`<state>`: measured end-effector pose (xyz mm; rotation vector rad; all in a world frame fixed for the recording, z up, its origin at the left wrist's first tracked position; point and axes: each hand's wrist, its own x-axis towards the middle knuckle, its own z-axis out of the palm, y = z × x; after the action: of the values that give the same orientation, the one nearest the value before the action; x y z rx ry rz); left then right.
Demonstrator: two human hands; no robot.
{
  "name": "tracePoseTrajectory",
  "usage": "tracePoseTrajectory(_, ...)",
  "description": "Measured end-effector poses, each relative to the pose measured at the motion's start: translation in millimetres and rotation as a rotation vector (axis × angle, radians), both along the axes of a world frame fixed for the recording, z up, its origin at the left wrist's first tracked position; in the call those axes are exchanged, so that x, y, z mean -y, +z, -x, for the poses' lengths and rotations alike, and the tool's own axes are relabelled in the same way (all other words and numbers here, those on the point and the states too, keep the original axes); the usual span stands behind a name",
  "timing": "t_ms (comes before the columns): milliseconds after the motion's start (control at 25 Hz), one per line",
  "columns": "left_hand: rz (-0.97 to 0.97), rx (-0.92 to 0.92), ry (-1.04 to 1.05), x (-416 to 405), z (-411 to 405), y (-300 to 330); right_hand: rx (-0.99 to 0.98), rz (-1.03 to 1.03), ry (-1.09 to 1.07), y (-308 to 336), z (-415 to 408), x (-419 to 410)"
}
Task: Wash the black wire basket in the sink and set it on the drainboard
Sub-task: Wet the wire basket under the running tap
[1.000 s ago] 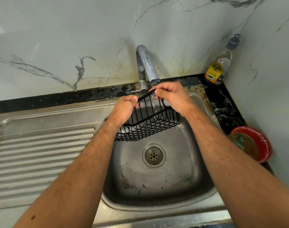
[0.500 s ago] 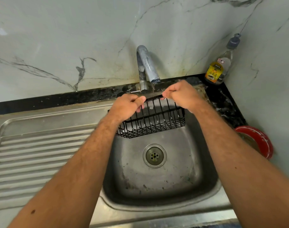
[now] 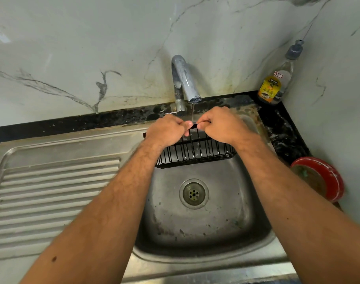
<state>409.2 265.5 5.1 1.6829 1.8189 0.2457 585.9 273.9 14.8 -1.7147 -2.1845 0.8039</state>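
Left hand [image 3: 166,131] and right hand [image 3: 223,125] both clenched on basket [image 3: 195,151] rim, under tap [image 3: 185,80] trickle, above sink [image 3: 195,218].

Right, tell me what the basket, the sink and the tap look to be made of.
Basket: thin metal wire, seemingly black-coated; open grid of slim rods. Sink: likely stainless steel, dull brushed grey, spotted, with pressed drainboard ridges. Tap: chromed metal by its shine, though cloudy with marks.

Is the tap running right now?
Yes, barely: a thin stream falls from the faucet spout onto the top edge of the black wire basket, between both hands.
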Motion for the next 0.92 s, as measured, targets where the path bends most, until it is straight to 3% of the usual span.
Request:
tracePoseTrajectory(280,-0.001,-0.063,-0.014,-3,16,10,-0.113,0.151,-0.158,-18,-16,-2)
tracePoseTrajectory(400,0.012,0.103,0.063,-5,27,10,-0.150,0.174,-0.201,-17,-26,-2)
tracePoseTrajectory(560,-0.126,0.558,0.105,-3,35,-2,-0.210,0.206,-0.238,-26,-38,-10)
tracePoseTrajectory(640,-0.179,0.688,0.098,-3,35,-7,-0.216,0.217,-0.260,-33,-46,-10)
tracePoseTrajectory(920,-0.134,0.676,0.099,-4,23,-7,-0.257,0.215,-0.231,-52,-54,-1)
